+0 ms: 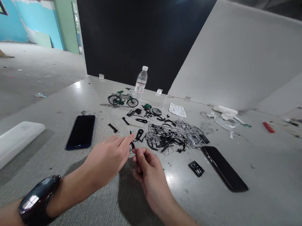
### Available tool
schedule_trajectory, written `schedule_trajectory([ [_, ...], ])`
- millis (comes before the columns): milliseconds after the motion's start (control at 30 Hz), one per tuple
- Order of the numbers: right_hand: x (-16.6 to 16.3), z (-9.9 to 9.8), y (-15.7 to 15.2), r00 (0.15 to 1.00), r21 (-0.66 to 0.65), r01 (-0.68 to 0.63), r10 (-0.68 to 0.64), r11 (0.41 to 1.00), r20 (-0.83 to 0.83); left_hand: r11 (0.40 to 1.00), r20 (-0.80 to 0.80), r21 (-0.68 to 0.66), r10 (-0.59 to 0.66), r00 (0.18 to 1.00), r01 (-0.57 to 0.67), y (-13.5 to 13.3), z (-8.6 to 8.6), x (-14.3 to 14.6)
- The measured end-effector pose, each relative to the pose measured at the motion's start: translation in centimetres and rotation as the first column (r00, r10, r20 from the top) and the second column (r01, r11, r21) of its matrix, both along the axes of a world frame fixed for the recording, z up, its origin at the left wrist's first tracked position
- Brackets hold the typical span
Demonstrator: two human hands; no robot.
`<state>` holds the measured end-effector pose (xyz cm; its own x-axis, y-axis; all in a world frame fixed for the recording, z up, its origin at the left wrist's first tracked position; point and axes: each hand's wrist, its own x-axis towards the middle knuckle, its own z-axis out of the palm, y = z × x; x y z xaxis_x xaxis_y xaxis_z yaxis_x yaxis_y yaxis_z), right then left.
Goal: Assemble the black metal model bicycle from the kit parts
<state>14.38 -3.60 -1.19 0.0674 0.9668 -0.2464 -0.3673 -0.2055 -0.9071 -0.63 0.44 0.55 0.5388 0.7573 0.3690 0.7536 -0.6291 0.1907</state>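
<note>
One black part (132, 145) btwn L hand (109, 158) & R hand (147, 169), capped bottle (141, 83) beyond

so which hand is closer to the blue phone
Left. The left hand sits just right of the blue phone, apart from it; the right hand is farther right, both pinching a small black part.

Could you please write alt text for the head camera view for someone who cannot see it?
The left hand and right hand pinch a small black part over a grey table. Beyond lie loose model parts, a green model bicycle, a water bottle and two phones.
</note>
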Motion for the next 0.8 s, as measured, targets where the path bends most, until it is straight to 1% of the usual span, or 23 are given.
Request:
schedule_trajectory([
  [100, 0.03, 0.03, 0.01, 1.000, 0.001, -0.009, 0.009, 1.000, -0.006, 1.000, -0.017, 0.017, -0.009, 1.000, 0.009, -0.03, -0.17, 0.00],
  [233, -0.14, 0.22, -0.35, 1.000, -0.044, 0.017, -0.016, 0.999, 0.021, 0.999, -0.025, 0.040, -0.018, 1.000, 0.019, -0.06, -0.36, -0.13],
  [433, -0.21, 0.15, -0.55, 0.999, 0.031, 0.008, -0.009, 1.000, 0.047, 0.999, -0.025, 0.040, -0.006, 1.000, 0.007, -0.02, -0.30, -0.23],
  [700, 0.00, -0.40, 0.08, 0.998, -0.006, -0.063, 0.063, 0.998, 0.020, 0.999, -0.039, 0.039, -0.025, 0.999, 0.027, -0.23, 0.14, -0.07],
  [800, -0.11, -0.11, -0.13, 0.999, -0.007, -0.040, 0.040, 0.999, 0.008, 0.999, -0.041, 0.036, -0.027, 0.999, 0.029, -0.22, 0.08, -0.10],
])
